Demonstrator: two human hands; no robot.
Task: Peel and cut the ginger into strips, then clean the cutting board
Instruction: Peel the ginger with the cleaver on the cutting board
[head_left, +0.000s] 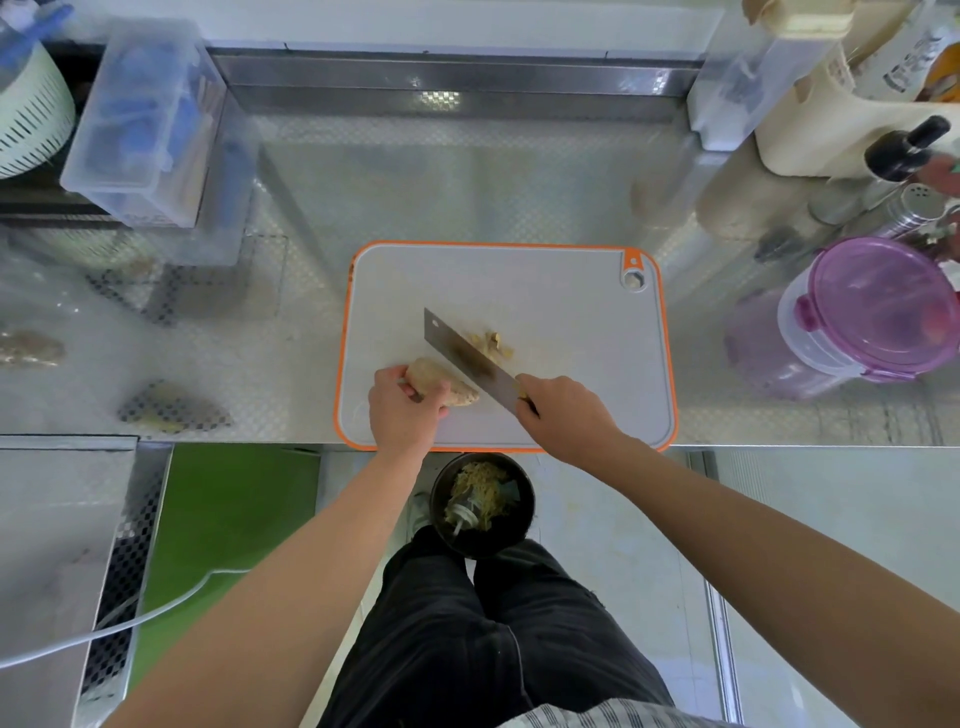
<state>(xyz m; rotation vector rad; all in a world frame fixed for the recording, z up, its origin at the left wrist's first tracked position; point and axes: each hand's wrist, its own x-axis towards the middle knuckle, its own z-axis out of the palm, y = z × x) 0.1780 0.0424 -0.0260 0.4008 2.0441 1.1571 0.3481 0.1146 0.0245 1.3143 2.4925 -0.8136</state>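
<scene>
Head view, nearest first: dark trousers (467, 623) fill the bottom. Just ahead of them, below the desk's front edge, sits a round black bowl (531, 499) holding pale shreds and scraps. Both bare forearms reach forward over it.

The left hand (402, 410) is palm-down, its grip curled round the left end of the ginger (457, 391). This is a lumpy, tan, matte piece lying on the near-left part of the cutting board (571, 312). The right hand (563, 413) has its grip wrapped tight round the handle of a cleaver (460, 356), hiding most of the handle. The flat rectangular steel blade runs diagonally away to the left and lies against the ginger's far-right side.

Just beyond the blade lies a small heap of yellowish ginger trimmings (493, 343). The board is a pale grey plastic rectangle with rounded corners, an orange rim and a hanging hole at its far-right corner.

It rests on an embossed, shiny metal desk (467, 182). To the right, well apart from the board, stands a translucent tub with a purple lid (872, 306), with bottles and a shaker behind it. At the far left are a clear plastic box (145, 124) and a white slotted basket (26, 119). A green panel (228, 519) and a white cable (130, 618) lie lower left.
</scene>
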